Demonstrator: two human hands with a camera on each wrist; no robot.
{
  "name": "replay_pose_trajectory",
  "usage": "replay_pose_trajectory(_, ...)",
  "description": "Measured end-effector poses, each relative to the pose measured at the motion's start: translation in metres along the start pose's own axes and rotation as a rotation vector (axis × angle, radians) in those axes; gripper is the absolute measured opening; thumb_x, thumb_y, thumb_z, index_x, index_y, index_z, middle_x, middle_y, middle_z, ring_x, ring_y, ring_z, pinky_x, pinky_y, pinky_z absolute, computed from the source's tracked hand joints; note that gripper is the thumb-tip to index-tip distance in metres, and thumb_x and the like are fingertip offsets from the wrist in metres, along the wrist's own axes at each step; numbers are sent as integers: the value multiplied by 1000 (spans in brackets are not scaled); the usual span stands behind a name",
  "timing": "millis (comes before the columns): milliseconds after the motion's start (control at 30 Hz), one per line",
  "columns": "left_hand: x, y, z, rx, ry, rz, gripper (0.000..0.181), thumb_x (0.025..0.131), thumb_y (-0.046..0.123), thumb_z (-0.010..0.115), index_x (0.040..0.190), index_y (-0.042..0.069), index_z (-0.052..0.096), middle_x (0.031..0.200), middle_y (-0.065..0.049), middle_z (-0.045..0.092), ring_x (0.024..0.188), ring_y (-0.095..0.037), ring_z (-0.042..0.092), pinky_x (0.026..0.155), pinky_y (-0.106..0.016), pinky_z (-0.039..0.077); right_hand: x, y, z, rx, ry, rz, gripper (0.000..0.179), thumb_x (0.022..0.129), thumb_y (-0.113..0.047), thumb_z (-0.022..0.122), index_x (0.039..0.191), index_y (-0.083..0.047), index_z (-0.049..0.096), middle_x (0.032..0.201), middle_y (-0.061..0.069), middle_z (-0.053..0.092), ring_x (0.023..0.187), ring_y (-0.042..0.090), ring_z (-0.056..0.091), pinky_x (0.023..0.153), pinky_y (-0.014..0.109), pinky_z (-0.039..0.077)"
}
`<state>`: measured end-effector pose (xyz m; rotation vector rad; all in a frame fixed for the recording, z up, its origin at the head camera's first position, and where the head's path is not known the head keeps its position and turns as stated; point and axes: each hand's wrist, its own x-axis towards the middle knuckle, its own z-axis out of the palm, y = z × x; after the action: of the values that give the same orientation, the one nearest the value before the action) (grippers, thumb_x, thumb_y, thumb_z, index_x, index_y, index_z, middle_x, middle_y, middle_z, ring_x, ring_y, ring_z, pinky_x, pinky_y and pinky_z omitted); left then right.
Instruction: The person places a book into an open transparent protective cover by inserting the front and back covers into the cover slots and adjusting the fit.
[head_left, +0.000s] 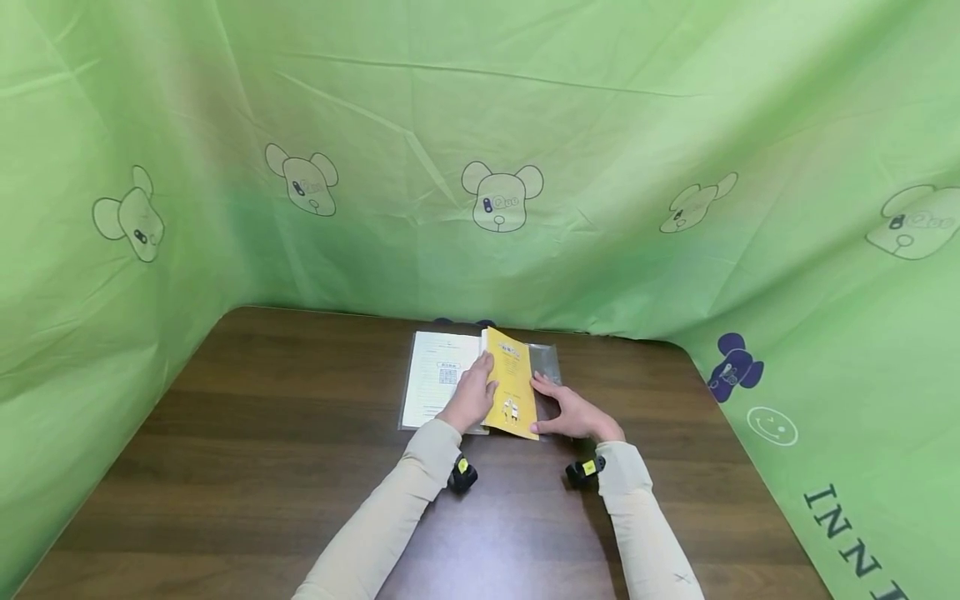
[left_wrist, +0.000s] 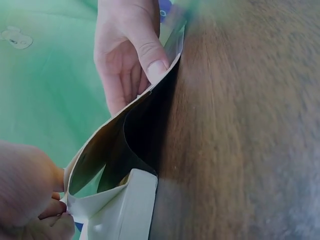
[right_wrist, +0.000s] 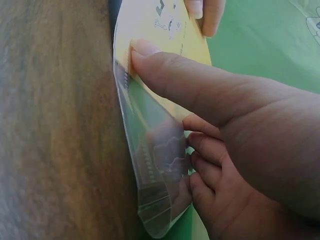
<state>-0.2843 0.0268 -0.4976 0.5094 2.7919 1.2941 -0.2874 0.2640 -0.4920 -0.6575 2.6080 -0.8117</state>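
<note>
Holding a yellow book (head_left: 516, 387) near the middle of the far edge of the brown table (head_left: 262, 467). Gripping its left side with the left hand (head_left: 471, 396), with the fingers bent and close together. Gripping its right side with the right hand (head_left: 572, 412), with the thumb on the near corner, spread away from the fingers on the right edge. Lying just to the left: a white page (head_left: 427, 396) with small print and a little grid. Poking out on the right: a clear plastic cover (head_left: 547, 361).

Shown from the left wrist, but not from the head: a dark gap under the bent yellow cover, and a thick white block (left_wrist: 132, 210) beside it. Shown best from the right wrist: shiny plastic bending up, with curled fingertips against it. Shown only from the head: the whole row of bear faces on the green cloth (head_left: 337, 267) behind the table.
</note>
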Motion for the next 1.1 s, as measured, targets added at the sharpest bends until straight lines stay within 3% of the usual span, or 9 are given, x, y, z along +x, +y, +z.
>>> replay_pose_trajectory(433,1,4,2,111,0,14,52,106,7,49,152,-12,34,163,-25,28,154,-35,25,126,-43,22,2,2,2,-12,16,-21,91,86,-31,83,156,1,35,167,20,23,155,40,17,123,58,22)
replay_pose_trajectory(1100,3,10,8,165,22,21,51,104,6,53,150,-13,38,161,-28,31,152,-36,28,125,-42,24,-2,1,0,-1,12,-14,92,85,-29,84,155,3,35,166,21,25,154,39,20,124,56,22)
